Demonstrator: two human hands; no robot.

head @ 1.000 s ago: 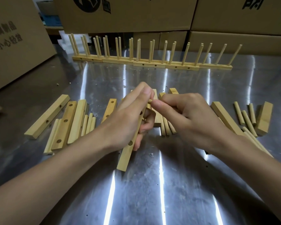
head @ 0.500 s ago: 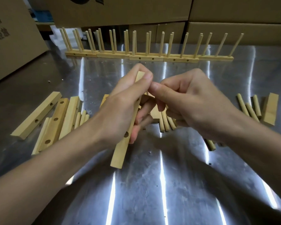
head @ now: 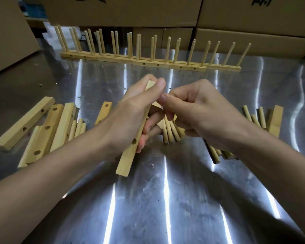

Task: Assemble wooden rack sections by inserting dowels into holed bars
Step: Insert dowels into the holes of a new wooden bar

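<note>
My left hand (head: 130, 113) grips a holed wooden bar (head: 128, 158) tilted above the metal table, its near end pointing down toward me. My right hand (head: 197, 110) pinches a dowel (head: 156, 104) against the bar's upper part, just under my left thumb; most of the dowel is hidden by my fingers. Loose dowels (head: 170, 131) lie on the table beneath both hands. Several finished rack sections (head: 148, 62) with upright dowels stand in a row at the back.
Spare holed bars (head: 48, 129) and a few dowels lie at the left. More dowels (head: 253, 117) and one bar (head: 275, 120) lie at the right. Cardboard boxes (head: 253, 39) wall the far and left sides of the metal table (head: 165, 199).
Both hands lifted the bar off the table and tipped it more upright. My right hand stays pinched at the bar's upper end.
</note>
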